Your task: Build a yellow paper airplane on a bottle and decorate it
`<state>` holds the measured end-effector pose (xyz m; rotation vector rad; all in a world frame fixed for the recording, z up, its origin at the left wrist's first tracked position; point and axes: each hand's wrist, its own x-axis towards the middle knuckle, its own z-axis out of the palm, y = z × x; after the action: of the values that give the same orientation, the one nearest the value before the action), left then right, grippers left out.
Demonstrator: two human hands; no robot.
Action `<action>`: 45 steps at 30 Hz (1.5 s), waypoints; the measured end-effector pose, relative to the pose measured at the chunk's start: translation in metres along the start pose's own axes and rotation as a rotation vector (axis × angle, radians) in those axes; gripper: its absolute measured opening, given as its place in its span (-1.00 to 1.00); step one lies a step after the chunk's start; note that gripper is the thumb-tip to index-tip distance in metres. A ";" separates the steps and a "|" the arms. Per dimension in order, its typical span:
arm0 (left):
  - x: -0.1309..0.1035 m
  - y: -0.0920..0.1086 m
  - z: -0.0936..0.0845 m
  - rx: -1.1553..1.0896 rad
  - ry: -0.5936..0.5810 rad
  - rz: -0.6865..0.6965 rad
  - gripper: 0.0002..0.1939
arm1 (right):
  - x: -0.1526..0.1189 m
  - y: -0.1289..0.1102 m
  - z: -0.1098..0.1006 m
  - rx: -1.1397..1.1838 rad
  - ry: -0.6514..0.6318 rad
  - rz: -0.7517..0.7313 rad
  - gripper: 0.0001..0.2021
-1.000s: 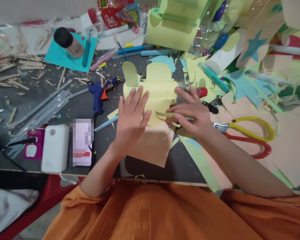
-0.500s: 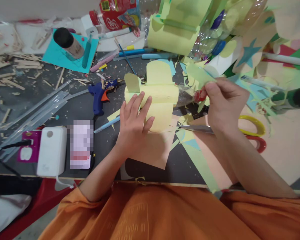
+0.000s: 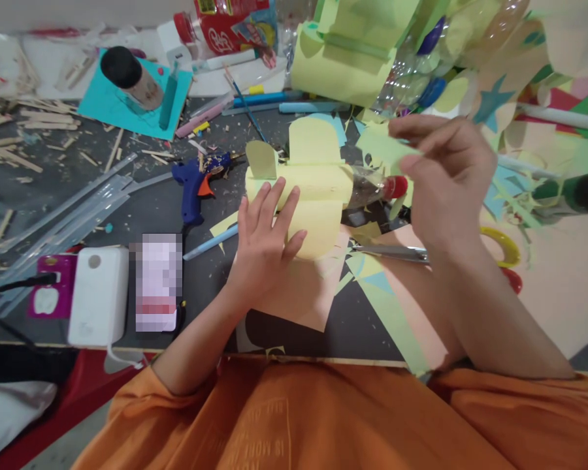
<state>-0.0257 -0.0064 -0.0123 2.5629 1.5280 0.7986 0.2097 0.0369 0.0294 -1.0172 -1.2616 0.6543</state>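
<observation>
A plastic bottle (image 3: 365, 187) lies on its side, wrapped in yellow paper (image 3: 318, 179) with rounded paper wings above and below and an upright flap at its left end. Its red cap (image 3: 396, 187) points right. My left hand (image 3: 264, 238) lies on the wrapped body with fingers spread, pressing lightly and not wrapped round it. Just above and right of the cap, my right hand (image 3: 451, 176) is closed in a pinch on a light green scrap of paper (image 3: 379, 147). Scissors (image 3: 502, 248) with yellow and red handles lie partly hidden under my right forearm.
A blue glue gun (image 3: 193, 186) lies left of the bottle, with clear glue sticks (image 3: 73, 228) beyond. A white power bank (image 3: 98, 297) and a phone (image 3: 158, 281) sit near the front edge. Paper scraps, pens, wood sticks and plastic bottles crowd the back and right.
My right hand has moved slightly up and right, and its fingers have loosened their bend a little. More of the red cap shows. My left hand stays on the bottle.
</observation>
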 end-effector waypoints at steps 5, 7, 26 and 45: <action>0.000 0.000 0.001 -0.008 -0.007 -0.001 -0.44 | 0.006 -0.005 -0.004 0.103 -0.009 0.219 -0.69; 0.000 0.000 0.001 -0.002 -0.002 -0.003 -0.44 | 0.006 -0.007 -0.003 0.118 0.004 0.271 -0.66; 0.000 0.000 0.000 0.012 0.019 0.010 -0.46 | 0.007 -0.020 -0.001 -0.073 -0.195 0.442 -0.67; 0.000 0.001 0.000 0.017 0.011 0.001 -0.48 | 0.011 0.000 -0.008 0.145 -0.094 0.338 -0.46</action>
<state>-0.0247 -0.0066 -0.0118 2.5757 1.5432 0.8050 0.2195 0.0439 0.0347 -1.0984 -1.1130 1.0495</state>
